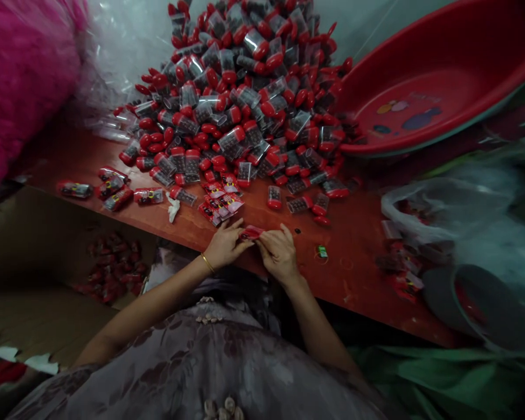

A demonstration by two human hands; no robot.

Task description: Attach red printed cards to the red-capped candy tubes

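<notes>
Between my two hands is a small red printed packet (251, 233), held close above the table's front edge. My left hand (226, 244) pinches its left end; a gold bangle (209, 263) circles that wrist. The fingers of my right hand (278, 252) are closed on the other end and cover part of it. Just beyond my hands lies a stack of flat red printed packets (221, 201). Behind it rises a large heap of clear plastic tubes with red caps (245, 96), dark inside. Several wrapped red pieces (118, 198) rest to the left, by a crumpled white scrap (173, 208).
A big red basin (441, 87) leans at the back right. Clear plastic bags (476, 216) with red pieces sit on the right. An open cardboard box (56, 256) below left holds many red items. A pink bundle (26, 81) stands at the far left.
</notes>
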